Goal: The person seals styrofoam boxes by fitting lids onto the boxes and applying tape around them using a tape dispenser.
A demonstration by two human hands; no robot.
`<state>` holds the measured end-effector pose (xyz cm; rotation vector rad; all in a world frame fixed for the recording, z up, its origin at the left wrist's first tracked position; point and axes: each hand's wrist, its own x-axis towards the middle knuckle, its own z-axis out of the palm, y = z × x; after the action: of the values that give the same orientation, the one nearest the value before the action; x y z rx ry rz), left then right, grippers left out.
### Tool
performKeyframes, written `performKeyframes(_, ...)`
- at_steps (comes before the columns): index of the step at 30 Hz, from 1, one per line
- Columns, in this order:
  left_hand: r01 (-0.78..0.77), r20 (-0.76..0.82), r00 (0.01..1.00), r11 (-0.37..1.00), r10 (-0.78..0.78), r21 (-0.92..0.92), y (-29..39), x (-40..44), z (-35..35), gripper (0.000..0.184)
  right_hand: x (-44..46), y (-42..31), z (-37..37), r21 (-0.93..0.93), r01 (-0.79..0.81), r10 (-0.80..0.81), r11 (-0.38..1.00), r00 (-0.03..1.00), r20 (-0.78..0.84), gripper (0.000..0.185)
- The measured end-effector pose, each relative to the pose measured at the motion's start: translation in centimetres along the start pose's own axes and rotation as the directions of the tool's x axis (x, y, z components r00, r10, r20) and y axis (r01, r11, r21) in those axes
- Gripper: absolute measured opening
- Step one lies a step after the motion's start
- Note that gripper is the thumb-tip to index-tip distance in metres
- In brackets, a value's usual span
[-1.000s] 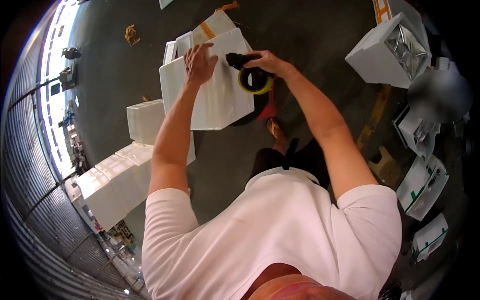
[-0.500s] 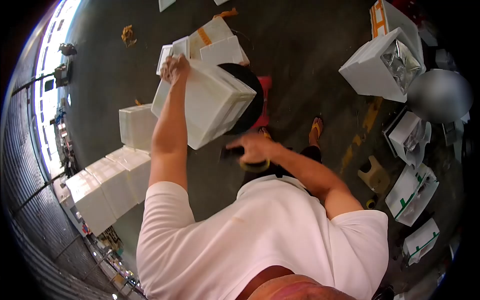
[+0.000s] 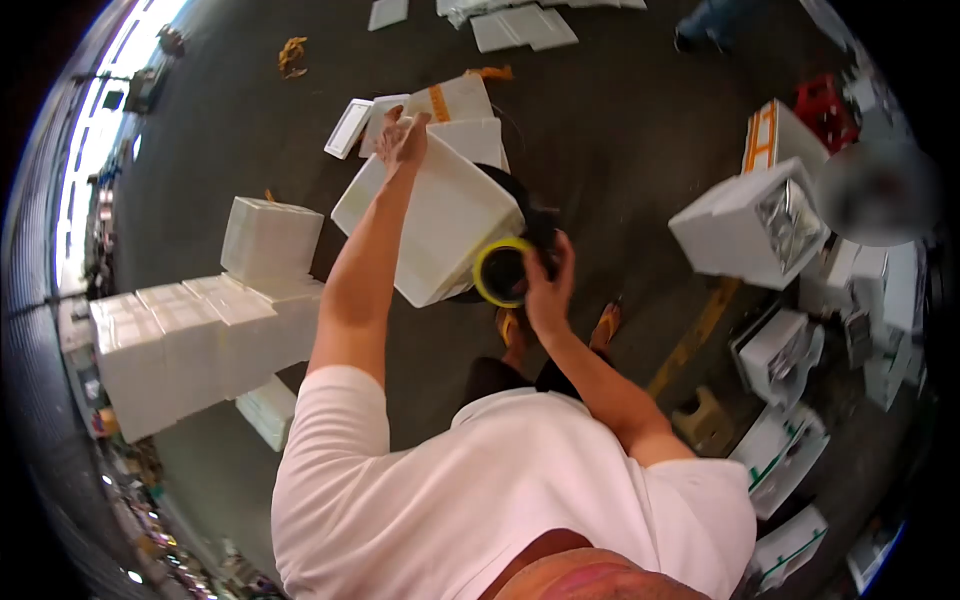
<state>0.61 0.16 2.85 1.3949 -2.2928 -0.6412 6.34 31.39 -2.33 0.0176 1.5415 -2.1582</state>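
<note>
A white foam box (image 3: 455,205) stands tilted in front of me, on or against a dark round support (image 3: 505,182) that it mostly covers. My left hand (image 3: 403,142) grips the box at its far upper edge, with the fingers partly hidden. At the near right side of the box, my right hand (image 3: 548,290) is closed around a tape dispenser (image 3: 501,272) with a yellow-rimmed roll. The roll is right beside the box edge; whether it touches is unclear. White foam lids (image 3: 348,128) and a box with orange tape (image 3: 452,98) lie just behind.
Stacked white foam boxes (image 3: 190,335) stand to my left. On the right are an open foam box with silver lining (image 3: 752,222), a red crate (image 3: 826,112) and a beige stool (image 3: 703,422). Flat white panels (image 3: 525,28) lie far ahead, near a person's leg (image 3: 708,22).
My right hand has moved forward with the tape dispenser, up to the box's near right side. My left hand stays on the far edge. The view has shifted.
</note>
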Motion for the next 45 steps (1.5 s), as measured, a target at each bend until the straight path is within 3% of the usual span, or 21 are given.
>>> performKeyframes(1,-0.029,-0.018,1.000,0.876,0.023,-0.481,-1.6,0.2,-0.8,0.070,1.7,-2.2,-0.8,0.118,-0.142,0.147,0.983,0.988,-0.038,0.062)
performKeyframes(2,-0.144,-0.224,0.974,0.856,0.035,-0.496,-4.7,0.4,-1.4,0.070,4.0,-3.6,-1.6,0.197,-0.236,0.246,0.952,0.969,-0.028,0.057)
performKeyframes(4,-0.180,-0.331,0.943,0.809,-0.019,-0.560,-5.5,-4.6,-8.2,0.075,9.5,-6.0,-1.8,0.309,-0.357,0.365,0.881,0.930,0.033,0.045)
performKeyframes(5,-0.189,-0.342,0.940,0.802,-0.021,-0.567,-8.7,-5.9,-8.4,0.075,12.1,-6.9,0.2,0.202,-0.337,0.315,0.919,0.940,0.133,0.037)
performKeyframes(6,0.285,0.200,0.953,0.449,-0.227,-0.847,-14.2,-6.1,-7.6,0.074,14.4,-7.7,2.7,0.095,-0.299,0.270,0.949,0.933,0.238,0.031)
performKeyframes(8,0.699,0.694,0.706,-0.015,-0.139,-0.715,-16.4,-7.6,-8.1,0.076,16.2,-7.6,9.1,0.047,-0.273,0.247,0.961,0.919,0.307,0.029)
performKeyframes(10,0.638,0.619,0.769,0.239,-0.158,-0.732,-13.1,-9.8,-8.1,0.081,19.4,-3.8,12.9,0.118,-0.462,0.280,0.879,0.700,0.657,0.031)
performKeyframes(14,0.645,0.628,0.763,0.136,-0.153,-0.752,-14.4,-10.0,-9.9,0.080,15.2,-6.0,16.5,-0.127,-0.312,0.325,0.942,0.744,0.584,0.029)
performKeyframes(16,0.585,0.583,0.811,0.023,-0.048,-0.811,-13.8,-12.2,-12.0,0.078,12.7,-8.2,14.7,-0.071,-0.345,0.327,0.936,0.774,0.542,0.031)
performKeyframes(18,0.555,0.555,0.831,0.007,-0.037,-0.832,-15.7,-15.0,-10.7,0.071,11.2,-9.4,11.7,0.270,-0.477,0.269,0.836,0.786,0.557,0.034)
performKeyframes(20,0.133,0.055,0.976,0.377,-0.211,-0.917,-15.9,-19.3,-7.8,0.064,10.0,-8.4,7.0,0.303,-0.548,0.268,0.779,0.729,0.630,0.037)
performKeyframes(22,0.109,0.032,0.979,0.382,-0.204,-0.918,-15.8,-24.7,-5.1,0.069,8.8,-5.3,1.5,0.284,-0.589,0.362,0.757,0.739,0.568,0.038)
performKeyframes(26,0.372,0.275,0.926,0.748,-0.258,-0.550,-17.4,-32.3,0.9,0.062,7.9,1.7,-6.5,0.185,-0.587,0.462,0.788,0.763,0.452,0.034)
performKeyframes(28,0.431,0.354,0.893,0.757,-0.279,-0.491,-15.2,-32.7,-0.4,0.073,7.9,1.7,-8.9,0.274,-0.633,0.466,0.724,0.741,0.484,0.036)
performKeyframes(30,-0.004,0.018,1.000,0.879,0.015,-0.478,-14.5,-32.1,-0.4,0.083,7.4,-0.2,-11.2,0.270,-0.613,0.474,0.742,0.765,0.436,0.036)
performKeyframes(32,-0.338,-0.103,0.939,0.938,0.329,-0.080,-10.6,-29.4,-2.3,0.088,8.0,-0.2,-15.3,0.300,-0.600,0.473,0.742,0.785,0.401,0.039)
performKeyframes(34,-0.673,0.229,0.701,0.733,0.675,-0.099,-5.9,-25.5,-2.1,0.089,8.1,0.4,-18.9,0.001,-0.502,0.498,0.865,0.859,0.118,0.048)
performKeyframes(35,-0.680,0.261,0.688,0.727,0.677,-0.095,-3.8,-24.0,-0.8,0.089,8.0,0.4,-20.0,-0.037,-0.482,0.483,0.875,0.871,0.087,0.056)
performKeyframes(37,-0.880,0.556,0.247,0.424,0.794,-0.215,-0.5,-21.0,2.5,0.081,9.0,4.7,-22.2,-0.062,-0.397,0.401,0.916,0.911,0.094,0.057)
performKeyframes(40,-0.883,0.670,0.128,0.392,0.731,-0.259,0.5,-19.8,6.7,0.072,12.0,8.4,-24.2,-0.180,-0.293,0.322,0.939,0.933,0.159,0.056)
performKeyframes(45,-0.883,0.661,0.191,0.421,0.725,-0.207,0.7,-19.6,8.5,0.068,18.9,12.1,-22.8,-0.285,-0.235,0.336,0.929,0.859,0.386,0.054)
